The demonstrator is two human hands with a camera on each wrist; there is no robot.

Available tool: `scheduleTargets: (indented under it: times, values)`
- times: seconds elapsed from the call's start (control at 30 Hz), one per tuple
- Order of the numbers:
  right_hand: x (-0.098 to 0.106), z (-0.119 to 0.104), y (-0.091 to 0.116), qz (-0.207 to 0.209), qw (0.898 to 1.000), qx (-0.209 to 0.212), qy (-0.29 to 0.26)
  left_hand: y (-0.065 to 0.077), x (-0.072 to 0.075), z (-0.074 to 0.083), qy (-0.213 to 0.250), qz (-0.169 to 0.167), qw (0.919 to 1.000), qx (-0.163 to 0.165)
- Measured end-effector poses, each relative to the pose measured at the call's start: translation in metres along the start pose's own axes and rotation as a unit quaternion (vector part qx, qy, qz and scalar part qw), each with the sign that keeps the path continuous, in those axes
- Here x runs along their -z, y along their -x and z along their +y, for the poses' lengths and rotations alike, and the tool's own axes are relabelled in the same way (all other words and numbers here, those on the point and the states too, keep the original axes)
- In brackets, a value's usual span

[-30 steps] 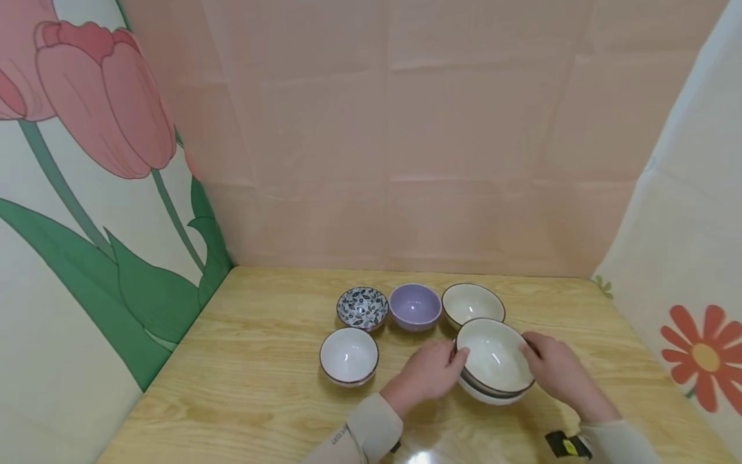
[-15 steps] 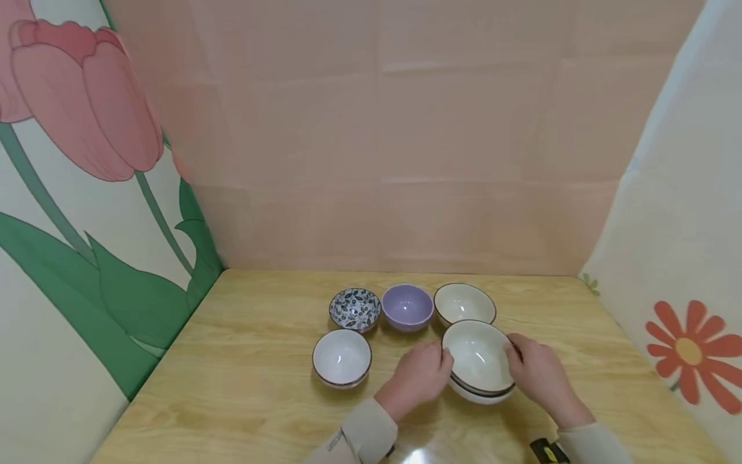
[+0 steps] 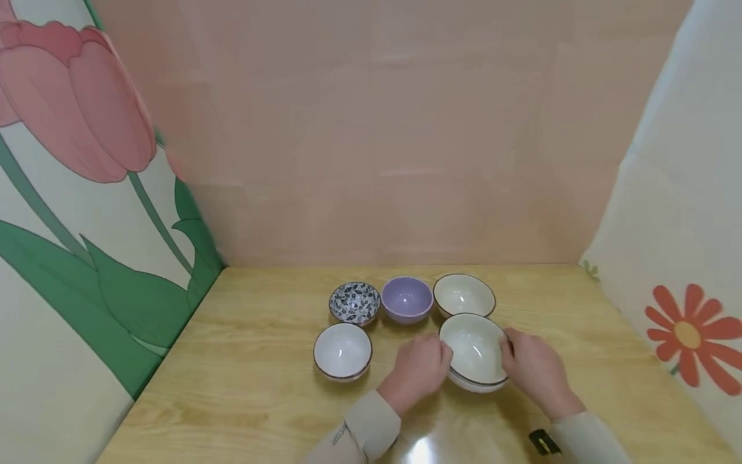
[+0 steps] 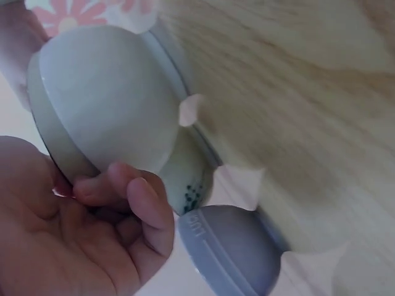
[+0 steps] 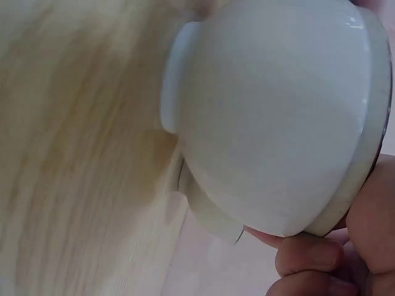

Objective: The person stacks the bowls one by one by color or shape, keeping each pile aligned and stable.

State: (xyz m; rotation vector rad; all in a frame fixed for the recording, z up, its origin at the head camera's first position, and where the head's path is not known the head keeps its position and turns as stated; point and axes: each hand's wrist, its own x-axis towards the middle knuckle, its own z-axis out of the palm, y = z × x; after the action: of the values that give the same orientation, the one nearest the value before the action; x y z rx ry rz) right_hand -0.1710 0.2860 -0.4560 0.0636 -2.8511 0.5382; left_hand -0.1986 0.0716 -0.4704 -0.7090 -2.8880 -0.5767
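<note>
Two cream bowls with dark rims are nested, the upper bowl (image 3: 474,348) inside the lower bowl (image 3: 476,385). My left hand (image 3: 418,366) grips the stack's left rim, its fingers curled under the edge in the left wrist view. At the opposite rim my right hand (image 3: 536,370) pinches with thumb above and fingers below. Most of the lower bowl is covered by the upper one, but its pale outer wall (image 5: 271,117) fills the right wrist view. Whether its foot touches the table, I cannot tell.
Behind the stack stands another cream bowl (image 3: 464,296). Leftward are a purple bowl (image 3: 408,299), a blue-and-white patterned bowl (image 3: 355,303) and a white bowl with a dark rim (image 3: 342,351). The wooden table (image 3: 243,361) meets cloth backdrops at the back and sides.
The upper bowl has settled lower into the other, and the dark band between them has shrunk. Both hands and the stack have shifted slightly left relative to the back cream bowl. The head view has turned slightly.
</note>
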Motion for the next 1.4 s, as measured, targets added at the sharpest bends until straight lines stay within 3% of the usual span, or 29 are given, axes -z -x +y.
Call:
scheduleTargets:
  times: [0.07, 0.2, 0.33, 0.5, 0.8, 1.03, 1.4]
  values:
    - [0.000, -0.002, -0.004, -0.001, 1.000, 0.001, 0.010, -0.003, 0.002, 0.001, -0.012, 0.003, 0.9999, 0.011]
    - [0.002, -0.006, -0.006, -0.013, 1.000, 0.002, 0.022, -0.004, 0.006, 0.005, -0.057, -0.039, 0.9967, 0.041]
    - [0.005, -0.007, -0.004, -0.029, 0.999, -0.007, 0.032, -0.007, 0.009, 0.011, -0.106, -0.088, 0.9896, 0.040]
    - [0.008, -0.005, -0.004, -0.043, 0.998, -0.015, 0.034, -0.010, 0.012, 0.017, -0.145, -0.121, 0.9816, 0.027]
    - [0.010, -0.005, -0.001, -0.044, 0.998, -0.013, 0.039, -0.007, 0.014, 0.020, -0.113, -0.129, 0.9845, 0.036]
    - [0.008, -0.008, -0.003, -0.048, 0.998, -0.021, 0.034, -0.011, 0.015, 0.016, -0.157, -0.137, 0.9780, -0.003]
    - [0.011, -0.010, -0.004, -0.059, 0.997, -0.033, 0.039, -0.008, 0.018, 0.021, -0.173, -0.130, 0.9762, -0.010]
